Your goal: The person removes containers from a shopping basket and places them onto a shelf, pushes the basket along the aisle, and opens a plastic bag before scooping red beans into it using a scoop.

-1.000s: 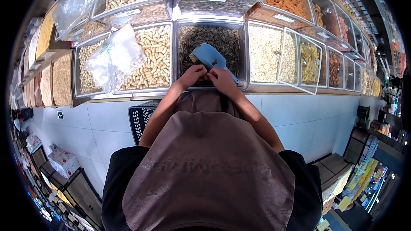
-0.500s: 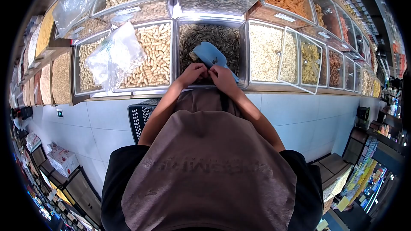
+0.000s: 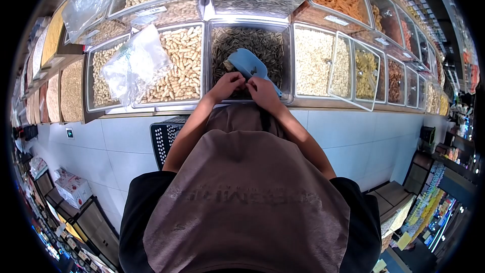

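Note:
A clear bin [image 3: 287,65] in the middle holds dark striped seeds [image 3: 268,45]. On the seeds lies a blue scoop [image 3: 248,63] with a few seeds in it. My left hand [image 3: 228,86] is over the bin's near edge, its fingers pinched together beside the scoop. Close by on the right, my right hand [image 3: 261,92] is also pinched, next to the scoop's lower part. The fingertips of both hands nearly meet. Whatever lies between them is too small to make out.
Peanuts [image 3: 183,60] fill the bin on the left, with a crumpled plastic bag [image 3: 136,65] over it. Pale kernels [image 3: 313,60] and a tilted clear lid [image 3: 353,73] are on the right. A black perforated basket [image 3: 162,141] stands below the counter.
Both hands stay at nearly the same spot, with only slight movements of the fingers. The scoop rests as before.

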